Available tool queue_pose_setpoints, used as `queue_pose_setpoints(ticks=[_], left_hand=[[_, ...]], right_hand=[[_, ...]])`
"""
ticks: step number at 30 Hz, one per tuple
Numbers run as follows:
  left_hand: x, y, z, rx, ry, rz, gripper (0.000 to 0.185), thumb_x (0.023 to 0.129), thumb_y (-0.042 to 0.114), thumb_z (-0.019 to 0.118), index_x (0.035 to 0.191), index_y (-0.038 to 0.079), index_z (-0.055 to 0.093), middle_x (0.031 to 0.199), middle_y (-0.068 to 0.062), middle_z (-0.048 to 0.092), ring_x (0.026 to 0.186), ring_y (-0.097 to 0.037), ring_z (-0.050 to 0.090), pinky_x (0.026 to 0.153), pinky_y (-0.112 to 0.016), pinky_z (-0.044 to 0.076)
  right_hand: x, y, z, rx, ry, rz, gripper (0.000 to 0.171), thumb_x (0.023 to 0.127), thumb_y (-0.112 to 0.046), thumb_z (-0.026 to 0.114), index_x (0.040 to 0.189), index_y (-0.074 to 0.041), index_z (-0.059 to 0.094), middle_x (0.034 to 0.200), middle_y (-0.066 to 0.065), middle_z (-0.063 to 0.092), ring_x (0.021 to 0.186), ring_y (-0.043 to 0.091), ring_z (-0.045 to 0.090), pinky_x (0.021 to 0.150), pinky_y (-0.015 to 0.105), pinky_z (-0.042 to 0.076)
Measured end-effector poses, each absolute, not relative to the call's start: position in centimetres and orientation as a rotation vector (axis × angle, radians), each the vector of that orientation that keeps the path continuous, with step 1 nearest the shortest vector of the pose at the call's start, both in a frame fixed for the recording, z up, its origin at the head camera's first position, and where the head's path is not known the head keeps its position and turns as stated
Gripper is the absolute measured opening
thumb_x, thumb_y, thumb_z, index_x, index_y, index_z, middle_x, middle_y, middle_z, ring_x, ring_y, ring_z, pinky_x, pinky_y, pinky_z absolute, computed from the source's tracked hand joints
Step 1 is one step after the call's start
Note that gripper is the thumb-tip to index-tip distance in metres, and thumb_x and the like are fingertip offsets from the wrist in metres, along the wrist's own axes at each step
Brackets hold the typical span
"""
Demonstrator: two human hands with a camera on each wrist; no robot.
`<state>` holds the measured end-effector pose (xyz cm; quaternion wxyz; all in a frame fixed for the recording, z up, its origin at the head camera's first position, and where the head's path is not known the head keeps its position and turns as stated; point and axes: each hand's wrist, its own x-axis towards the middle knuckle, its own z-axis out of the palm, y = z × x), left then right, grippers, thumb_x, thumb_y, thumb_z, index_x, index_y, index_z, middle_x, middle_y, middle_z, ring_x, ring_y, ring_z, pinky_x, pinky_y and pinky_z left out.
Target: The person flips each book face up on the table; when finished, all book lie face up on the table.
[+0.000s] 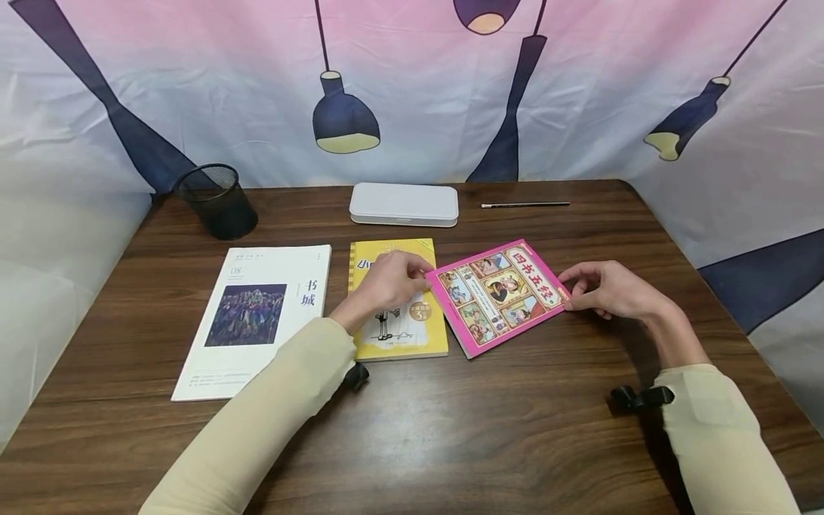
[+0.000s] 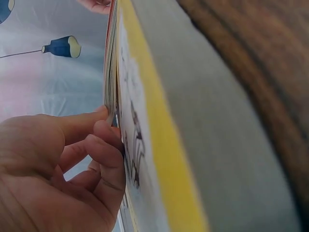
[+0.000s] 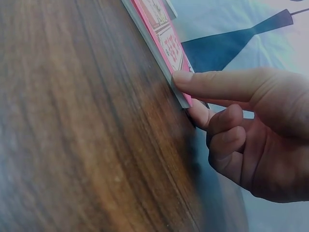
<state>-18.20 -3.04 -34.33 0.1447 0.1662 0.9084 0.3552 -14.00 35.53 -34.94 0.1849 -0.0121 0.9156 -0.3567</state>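
A pink picture book (image 1: 498,297) lies tilted between the two hands in the head view. My left hand (image 1: 395,279) pinches its left corner while reaching over a yellow book (image 1: 402,343). In the left wrist view, the curled fingers of the left hand (image 2: 72,159) sit against the yellow book's cover (image 2: 159,140). My right hand (image 1: 611,290) grips the pink book's right edge. Thumb above and finger beneath, the right hand (image 3: 241,125) holds that corner of the pink book (image 3: 161,43) in the right wrist view.
A white book (image 1: 257,315) with a dark picture lies left of the yellow one. Along the back stand a black mesh pen holder (image 1: 222,207) and a white case (image 1: 404,204), with a pencil (image 1: 524,205) to the right. A printed curtain (image 1: 412,93) hangs behind the wooden table (image 1: 418,436).
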Motion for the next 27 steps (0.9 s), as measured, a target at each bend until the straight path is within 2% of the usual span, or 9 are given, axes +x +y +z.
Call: queue_pose_setpoints(ticks=[8,15,17,19,23,27], left_hand=[[-17.8,-3.5,-34.2,0.482,2.561,1.059,0.020,0.097,0.010,0.074,0.117,0.007,0.078,0.089,-0.004,0.072,0.061,-0.011,0.058,0.058,-0.023,0.045],[-17.3,-3.9,-34.4,0.533,2.476,1.069,0.014,0.093,0.011,0.082,0.105,0.007,0.077,0.086,-0.004,0.073,0.060,-0.011,0.060,0.056,-0.021,0.045],[-17.2,-4.0,-34.5,0.555,2.425,1.085,0.017,0.093,0.011,0.081,0.109,0.006,0.078,0.084,-0.004,0.074,0.058,-0.011,0.060,0.055,-0.022,0.045],[-17.0,-4.2,-34.5,0.586,2.372,1.093,0.027,0.094,0.009,0.079,0.120,0.004,0.077,0.083,-0.003,0.074,0.058,-0.011,0.059,0.055,-0.022,0.046],[-16.8,-4.4,-34.6,0.638,2.245,1.103,0.047,0.096,0.002,0.074,0.142,0.003,0.066,0.082,-0.003,0.075,0.057,-0.011,0.055,0.053,-0.023,0.045],[-16.4,-4.3,-34.4,0.653,2.136,1.104,0.059,0.095,-0.001,0.073,0.152,0.001,0.055,0.082,-0.003,0.075,0.058,-0.011,0.057,0.054,-0.023,0.048]], right_hand=[[-14.3,35.5,-35.0,-0.021,2.606,-1.009,0.042,0.094,-0.019,0.081,0.129,0.000,0.067,0.088,0.005,0.061,0.059,0.013,0.051,0.050,0.030,0.045],[-14.8,35.5,-35.4,0.022,2.641,-1.017,0.033,0.098,-0.020,0.077,0.125,-0.002,0.072,0.089,0.007,0.060,0.059,0.015,0.051,0.051,0.031,0.046],[-14.9,35.5,-35.6,0.039,2.646,-1.032,0.033,0.098,-0.022,0.076,0.124,-0.002,0.072,0.089,0.007,0.060,0.059,0.015,0.051,0.051,0.032,0.046],[-15.1,35.4,-35.7,0.066,2.647,-1.055,0.033,0.099,-0.023,0.075,0.123,-0.001,0.072,0.088,0.006,0.059,0.059,0.015,0.051,0.052,0.032,0.046],[-15.4,35.1,-35.8,0.132,2.648,-1.100,0.035,0.099,-0.026,0.076,0.122,0.000,0.071,0.083,0.003,0.059,0.058,0.014,0.050,0.052,0.032,0.045],[-15.5,34.8,-35.9,0.176,2.664,-1.126,0.036,0.098,-0.027,0.077,0.120,0.001,0.071,0.077,0.001,0.058,0.056,0.013,0.048,0.051,0.032,0.044]])
